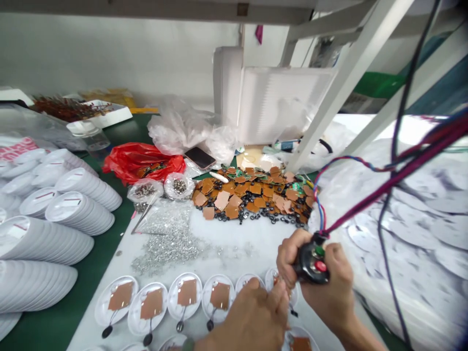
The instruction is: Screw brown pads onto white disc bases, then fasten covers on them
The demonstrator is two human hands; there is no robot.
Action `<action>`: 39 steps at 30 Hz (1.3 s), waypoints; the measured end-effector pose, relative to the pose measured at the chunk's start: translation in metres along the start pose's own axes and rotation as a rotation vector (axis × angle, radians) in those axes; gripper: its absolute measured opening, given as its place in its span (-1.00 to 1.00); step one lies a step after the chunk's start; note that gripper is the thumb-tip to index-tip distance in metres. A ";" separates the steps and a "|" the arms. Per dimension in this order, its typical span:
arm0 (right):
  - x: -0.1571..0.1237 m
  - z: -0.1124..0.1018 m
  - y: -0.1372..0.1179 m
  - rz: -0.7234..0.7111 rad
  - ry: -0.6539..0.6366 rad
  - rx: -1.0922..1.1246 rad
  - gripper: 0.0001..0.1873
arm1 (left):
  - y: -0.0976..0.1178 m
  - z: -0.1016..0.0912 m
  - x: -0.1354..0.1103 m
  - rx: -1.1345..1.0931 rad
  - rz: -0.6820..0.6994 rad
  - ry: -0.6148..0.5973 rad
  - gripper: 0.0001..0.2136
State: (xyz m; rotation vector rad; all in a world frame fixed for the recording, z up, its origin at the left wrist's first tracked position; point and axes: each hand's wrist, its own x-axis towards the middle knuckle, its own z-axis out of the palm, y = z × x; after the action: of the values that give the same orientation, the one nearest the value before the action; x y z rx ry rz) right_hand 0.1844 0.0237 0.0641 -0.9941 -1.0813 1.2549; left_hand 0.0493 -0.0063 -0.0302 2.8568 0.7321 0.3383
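Observation:
My right hand (pixel 327 278) is shut around a black handheld control (pixel 311 263) with a green and a red button. Coloured wires run up and away from it. My left hand (pixel 254 317) lies just beside it at the bottom, fingertips at the edge of a white disc (pixel 272 280), and what they touch is hidden. A row of white discs runs along the bench, several bearing a square copper-coloured pad (pixel 187 292) and a short black-tipped lead (pixel 107 332).
Behind the hands lie a heap of orange squares and black parts (pixel 234 195) and a scatter of silver bits (pixel 164 243). Stacks of white discs (pixel 73 209) stand on the left, with more discs (pixel 413 229) on the right. A red plastic bag (pixel 142 163) and a phone (pixel 200 157) lie further back.

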 end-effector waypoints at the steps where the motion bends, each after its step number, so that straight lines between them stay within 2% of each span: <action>1: -0.001 -0.001 0.001 -0.008 -0.003 -0.025 -0.36 | 0.001 0.000 0.001 -0.002 0.000 -0.005 -0.57; 4: -0.007 -0.004 0.005 -0.009 -0.046 -0.119 -0.33 | 0.004 0.003 0.003 -0.003 -0.031 -0.023 -0.61; 6: -0.012 -0.007 0.003 0.022 -0.124 -0.151 -0.36 | 0.007 0.006 0.005 -0.009 -0.067 -0.049 -0.70; 8: -0.015 -0.010 -0.003 0.050 -0.210 -0.089 -0.38 | 0.009 0.010 0.006 -0.010 -0.084 -0.080 -0.81; 10: -0.013 -0.009 -0.012 0.027 -0.240 0.019 -0.37 | 0.008 0.012 0.005 0.018 -0.068 -0.077 -0.83; 14: 0.004 0.009 -0.016 -0.130 -0.070 0.218 -0.41 | 0.004 0.011 0.004 0.054 -0.011 0.027 -0.70; 17: 0.019 0.025 0.001 -0.143 0.023 0.318 -0.41 | 0.000 0.002 0.004 -0.007 0.000 0.063 -0.79; 20: 0.026 0.031 0.016 -0.149 0.068 0.301 -0.41 | -0.004 -0.014 -0.002 -0.063 -0.039 0.137 -0.86; 22: 0.026 0.030 0.016 -0.155 0.066 0.280 -0.41 | -0.010 -0.028 -0.011 -0.117 -0.088 0.170 -0.83; 25: 0.023 0.028 0.003 -0.160 0.020 0.290 -0.42 | -0.024 -0.047 -0.024 -0.201 -0.268 0.200 -0.86; 28: 0.019 0.029 -0.011 -0.154 -0.012 0.314 -0.39 | -0.039 -0.056 -0.029 -0.301 -0.459 0.225 -0.95; 29: 0.018 0.030 -0.013 -0.153 -0.008 0.321 -0.38 | -0.043 -0.055 -0.028 -0.330 -0.485 0.226 -0.89; 31: 0.015 0.034 -0.016 -0.146 0.003 0.342 -0.38 | -0.051 -0.051 -0.025 -0.384 -0.477 0.225 -0.85; 33: 0.012 0.036 -0.017 -0.125 0.001 0.365 -0.37 | -0.056 -0.045 -0.022 -0.432 -0.434 0.229 -0.96; 34: 0.011 0.036 -0.017 -0.109 -0.001 0.375 -0.38 | -0.058 -0.042 -0.021 -0.445 -0.406 0.228 -0.93; 36: 0.010 0.036 -0.018 -0.080 -0.001 0.394 -0.38 | -0.060 -0.039 -0.022 -0.431 -0.344 0.230 -0.86; 39: 0.010 0.035 -0.022 -0.036 -0.018 0.419 -0.39 | -0.060 -0.040 -0.027 -0.346 -0.236 0.199 -0.87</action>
State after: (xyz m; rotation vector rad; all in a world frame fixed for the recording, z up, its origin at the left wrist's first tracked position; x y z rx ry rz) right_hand 0.1548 0.0319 0.0935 -0.6429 -0.7995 1.3907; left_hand -0.0108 0.0368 -0.0097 2.4070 0.9334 0.6498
